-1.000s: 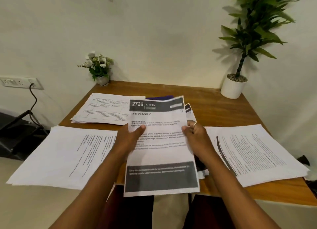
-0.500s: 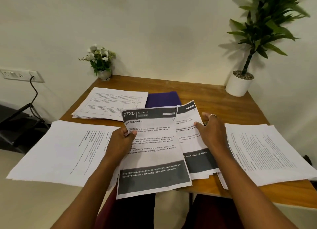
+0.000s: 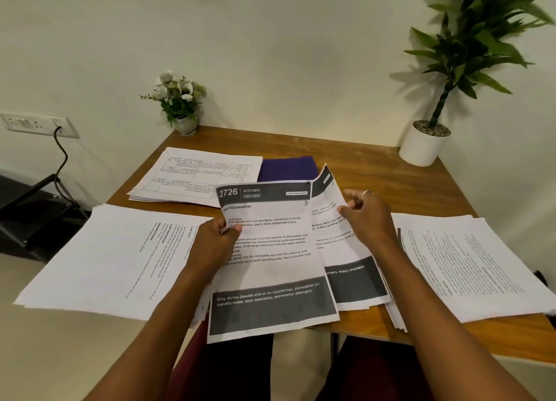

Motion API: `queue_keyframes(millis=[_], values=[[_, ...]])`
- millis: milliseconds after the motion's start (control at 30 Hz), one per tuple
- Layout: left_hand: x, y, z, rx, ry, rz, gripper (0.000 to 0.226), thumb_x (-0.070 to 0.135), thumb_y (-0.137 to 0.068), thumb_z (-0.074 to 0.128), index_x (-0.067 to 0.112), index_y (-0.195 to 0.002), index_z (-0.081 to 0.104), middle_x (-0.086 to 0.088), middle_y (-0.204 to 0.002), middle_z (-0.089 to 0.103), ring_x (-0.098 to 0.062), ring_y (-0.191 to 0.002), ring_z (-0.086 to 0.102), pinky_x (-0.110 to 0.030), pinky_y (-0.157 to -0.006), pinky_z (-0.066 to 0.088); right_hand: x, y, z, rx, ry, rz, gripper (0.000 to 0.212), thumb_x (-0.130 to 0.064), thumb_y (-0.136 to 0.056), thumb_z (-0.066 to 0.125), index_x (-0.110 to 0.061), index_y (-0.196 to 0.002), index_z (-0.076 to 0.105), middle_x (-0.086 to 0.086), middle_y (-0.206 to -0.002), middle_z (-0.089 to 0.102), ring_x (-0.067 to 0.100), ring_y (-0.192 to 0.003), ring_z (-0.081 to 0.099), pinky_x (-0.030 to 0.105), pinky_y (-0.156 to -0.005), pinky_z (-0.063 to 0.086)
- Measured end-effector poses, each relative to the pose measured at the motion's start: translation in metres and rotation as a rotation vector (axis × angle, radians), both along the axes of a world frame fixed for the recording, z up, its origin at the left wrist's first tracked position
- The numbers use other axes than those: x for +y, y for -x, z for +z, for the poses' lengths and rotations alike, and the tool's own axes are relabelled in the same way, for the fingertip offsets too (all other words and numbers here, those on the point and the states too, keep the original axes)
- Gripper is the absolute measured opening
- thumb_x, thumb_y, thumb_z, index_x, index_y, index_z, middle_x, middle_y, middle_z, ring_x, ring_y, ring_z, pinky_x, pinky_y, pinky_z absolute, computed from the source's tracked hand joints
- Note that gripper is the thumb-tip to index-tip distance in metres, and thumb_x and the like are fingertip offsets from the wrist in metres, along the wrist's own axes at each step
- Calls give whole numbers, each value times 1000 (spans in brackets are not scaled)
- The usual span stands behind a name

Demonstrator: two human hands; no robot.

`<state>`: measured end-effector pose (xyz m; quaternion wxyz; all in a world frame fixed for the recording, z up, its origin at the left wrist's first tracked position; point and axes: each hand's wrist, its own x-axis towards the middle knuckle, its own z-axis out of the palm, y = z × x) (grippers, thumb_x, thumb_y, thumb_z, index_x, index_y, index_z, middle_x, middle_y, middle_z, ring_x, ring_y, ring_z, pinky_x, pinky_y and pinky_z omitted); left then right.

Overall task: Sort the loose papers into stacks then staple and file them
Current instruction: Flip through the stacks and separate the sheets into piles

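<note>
Sorting underway: left hand (image 3: 215, 244) pinches the 2726 Kitchen sheet (image 3: 270, 265) by its left edge, thumb on top, over the near edge of the surface (image 3: 376, 172). Right hand (image 3: 368, 220) curls fingers round the right edge of the next dark-banded sheet (image 3: 337, 247), its far corner raised. Best to peel just 1 page, read the header, then lay it square on the matching pile: left stack (image 3: 114, 256), far stack (image 3: 195, 175) or right stack (image 3: 469, 265), edges aligned for stapling.
</note>
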<state>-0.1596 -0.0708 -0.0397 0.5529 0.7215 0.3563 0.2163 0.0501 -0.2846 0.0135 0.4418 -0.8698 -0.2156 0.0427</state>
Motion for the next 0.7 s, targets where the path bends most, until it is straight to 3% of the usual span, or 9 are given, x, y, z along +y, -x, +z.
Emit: queue_keyframes(millis=[200,267,333,467,567,700], values=[[-3,1,2,-4,24,11,12,28,-100,65,24,-111,69,6,-100,77,-14,-75,76,-29,-65,60,1,3,1,75,-49,49,16,-21,-101,61,-17,-113,71,-4,-102,71,4,-86,65,17,-61,45],[-4,2,3,-26,52,16,9,28,-100,65,25,-107,69,4,-100,78,-15,-77,77,-35,-71,63,0,4,3,125,-114,22,14,-22,-103,58,-18,-112,67,-6,-103,71,3,-85,65,18,-61,47],[-6,5,4,-67,106,13,12,30,-100,65,23,-108,69,3,-97,79,-17,-79,78,-43,-77,63,0,4,5,214,-232,8,11,-20,-104,56,-21,-106,67,-8,-98,75,9,-86,71,24,-70,55],[-9,10,11,-157,202,-4,25,39,-99,62,19,-113,70,1,-99,80,-21,-86,78,-42,-78,62,2,9,8,385,-382,51,15,-14,-103,56,-23,-105,67,-5,-102,78,11,-93,74,35,-88,58],[-8,15,14,-271,301,13,28,35,-99,60,16,-117,68,-2,-103,79,-23,-89,78,-32,-69,63,12,24,10,432,-297,146,18,-16,-104,54,-20,-118,65,-3,-107,76,19,-100,74,43,-92,58],[-2,16,10,-371,362,77,35,21,-96,67,10,-129,63,-8,-113,77,-30,-97,76,-37,-72,64,29,56,10,493,-169,344,16,-26,-103,59,-27,-115,68,-7,-101,78,18,-91,76,43,-84,61]])
